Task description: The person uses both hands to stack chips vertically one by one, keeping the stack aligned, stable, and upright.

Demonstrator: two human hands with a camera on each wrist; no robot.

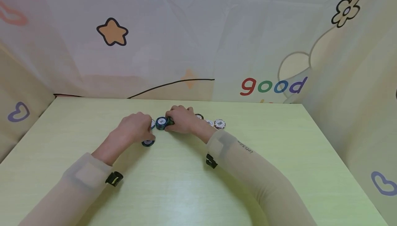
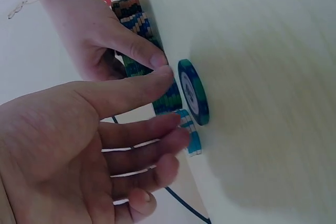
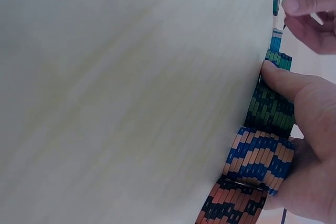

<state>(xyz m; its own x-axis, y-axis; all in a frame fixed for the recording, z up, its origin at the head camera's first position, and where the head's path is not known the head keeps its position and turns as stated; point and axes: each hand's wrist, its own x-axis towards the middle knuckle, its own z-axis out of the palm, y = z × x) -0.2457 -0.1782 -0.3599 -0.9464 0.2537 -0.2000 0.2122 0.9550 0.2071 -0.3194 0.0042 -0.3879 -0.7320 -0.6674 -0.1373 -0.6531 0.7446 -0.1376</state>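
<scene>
My left hand (image 1: 134, 127) hovers at a single blue-green poker chip (image 2: 195, 95) lying flat on the table, its thumb and fingers apart with nothing between them. Just behind that chip is a short light blue stack of chips (image 2: 193, 139). To its right stands a blue-green stack (image 1: 161, 123). My right hand (image 1: 183, 119) grips a dark green stack of poker chips (image 3: 270, 108) beside it, with the thumb on the near side, by the blue-green stack. The right hand's far fingers are mostly hidden behind the stacks.
Right of the dark green stack stand a blue-and-tan stack (image 3: 260, 158) and an orange-and-black stack (image 3: 233, 203). Another dark-rimmed chip top (image 1: 199, 116) shows behind the right wrist. A printed cloth backdrop (image 1: 173, 39) rises along the table's (image 1: 173, 191) far edge.
</scene>
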